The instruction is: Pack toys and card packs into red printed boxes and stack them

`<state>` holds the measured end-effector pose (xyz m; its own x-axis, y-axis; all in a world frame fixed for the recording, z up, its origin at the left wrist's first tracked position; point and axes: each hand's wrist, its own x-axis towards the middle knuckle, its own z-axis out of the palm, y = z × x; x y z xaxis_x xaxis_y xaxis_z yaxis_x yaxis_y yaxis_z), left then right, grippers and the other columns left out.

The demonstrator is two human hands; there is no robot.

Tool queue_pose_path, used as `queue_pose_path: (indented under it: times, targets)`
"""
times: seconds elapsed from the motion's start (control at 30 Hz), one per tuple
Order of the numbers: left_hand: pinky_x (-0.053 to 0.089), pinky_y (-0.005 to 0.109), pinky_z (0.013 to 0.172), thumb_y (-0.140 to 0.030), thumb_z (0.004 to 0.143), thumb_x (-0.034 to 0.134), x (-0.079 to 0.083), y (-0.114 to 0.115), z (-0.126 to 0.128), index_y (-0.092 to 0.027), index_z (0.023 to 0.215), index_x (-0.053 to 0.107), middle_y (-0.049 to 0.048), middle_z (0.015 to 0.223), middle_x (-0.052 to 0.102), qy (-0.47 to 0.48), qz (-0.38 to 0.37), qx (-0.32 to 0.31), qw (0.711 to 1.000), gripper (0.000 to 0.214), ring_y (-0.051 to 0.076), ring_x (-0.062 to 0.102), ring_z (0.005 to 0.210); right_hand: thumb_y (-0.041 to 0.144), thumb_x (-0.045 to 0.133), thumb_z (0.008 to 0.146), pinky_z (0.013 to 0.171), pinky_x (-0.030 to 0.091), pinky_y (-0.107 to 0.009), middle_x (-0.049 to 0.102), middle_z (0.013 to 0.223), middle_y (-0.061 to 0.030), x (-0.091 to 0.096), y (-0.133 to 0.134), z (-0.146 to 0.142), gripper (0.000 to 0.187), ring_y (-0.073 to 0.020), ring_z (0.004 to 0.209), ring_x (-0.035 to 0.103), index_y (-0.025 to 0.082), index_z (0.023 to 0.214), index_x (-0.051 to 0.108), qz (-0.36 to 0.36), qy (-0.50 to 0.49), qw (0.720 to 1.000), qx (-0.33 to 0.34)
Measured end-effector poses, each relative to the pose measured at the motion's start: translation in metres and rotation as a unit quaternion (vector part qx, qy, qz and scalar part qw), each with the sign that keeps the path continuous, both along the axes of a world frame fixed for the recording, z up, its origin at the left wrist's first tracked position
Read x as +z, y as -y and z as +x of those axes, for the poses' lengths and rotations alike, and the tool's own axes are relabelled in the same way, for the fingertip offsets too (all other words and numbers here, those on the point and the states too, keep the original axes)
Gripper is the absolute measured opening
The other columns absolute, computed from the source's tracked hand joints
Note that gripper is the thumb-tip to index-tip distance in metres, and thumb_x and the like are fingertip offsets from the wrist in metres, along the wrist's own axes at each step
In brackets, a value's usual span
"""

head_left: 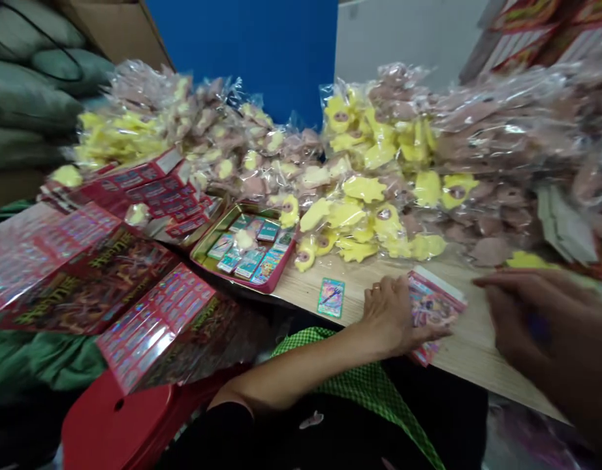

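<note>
One flat, glossy red-and-white printed packet lies at four o'clock from the middle of our view, near the front edge of a pale wood-grain table. We see the left hand on it, perhaps to steady it: the fingers are bent close together and the thumb stretches across the packet, though we cannot tell whether they pinch it. Between three and four, the right hand is apart from the packet, too blurred for us to tell whether its fingers hold anything. At five, a small teal-bordered rectangular card lies alone, within easy reach. At nine, an open pink-sided metal tin probably keeps its small printed cards together. Yellow soft-looking figures in clear plastic bags are heaped towards two, seemingly clear of our working space.
</note>
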<state>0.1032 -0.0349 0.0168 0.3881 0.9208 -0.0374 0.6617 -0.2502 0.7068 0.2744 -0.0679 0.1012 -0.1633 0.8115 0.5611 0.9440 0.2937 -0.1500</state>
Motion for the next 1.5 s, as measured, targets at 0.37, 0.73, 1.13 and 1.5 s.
queue_pose_path:
  times: [0.37, 0.73, 1.13, 1.5]
  targets:
    - [0.052, 0.031, 0.083, -0.022, 0.096, 0.055, 0.022, -0.017, -0.228, -0.019, 0.095, 0.074, 0.0059, 0.094, 0.077, -0.093, 0.177, 0.271, 0.942, 0.019, 0.019, 0.070, 0.087, 0.008, 0.055, 0.082, 0.093, 0.057, -0.050, 0.061, 0.137, -0.0307, -0.164, -0.006, -0.154, 0.049, -0.0411, 0.121, 0.062, -0.003, 0.129, 0.064, -0.049, 0.191, 0.968, 0.158]
    - [0.053, 0.031, 0.088, -0.040, 0.083, 0.073, 0.035, -0.082, -0.324, -0.023, 0.125, 0.071, 0.0069, 0.114, 0.076, -0.219, 0.095, 0.291, 0.926, 0.045, 0.026, 0.070, 0.101, 0.001, 0.056, 0.066, 0.090, 0.061, -0.040, 0.069, 0.129, -0.0219, -0.177, -0.017, -0.133, 0.062, -0.0333, 0.117, 0.065, 0.006, 0.127, 0.066, -0.015, 0.212, 0.946, 0.246]
    - [0.053, 0.036, 0.091, -0.018, 0.071, 0.072, 0.028, -0.085, -0.306, -0.018, 0.092, 0.077, 0.0096, 0.102, 0.071, -0.227, 0.091, 0.253, 0.936, 0.021, 0.028, 0.067, 0.099, -0.003, 0.050, 0.077, 0.083, 0.061, -0.036, 0.070, 0.115, -0.0184, -0.155, -0.027, -0.131, 0.049, -0.0283, 0.102, 0.066, 0.005, 0.124, 0.063, 0.027, 0.163, 0.968, 0.190]
    - [0.048, 0.041, 0.104, -0.033, 0.091, 0.070, 0.163, -0.181, -0.273, -0.015, 0.144, 0.052, 0.0137, 0.151, 0.053, 0.035, 0.308, 0.144, 0.940, 0.059, 0.028, 0.057, 0.131, -0.011, 0.052, 0.073, 0.089, 0.058, -0.042, 0.065, 0.119, -0.0262, -0.168, -0.015, -0.136, 0.050, -0.0333, 0.107, 0.062, 0.000, 0.121, 0.061, -0.022, 0.230, 0.959, 0.166]
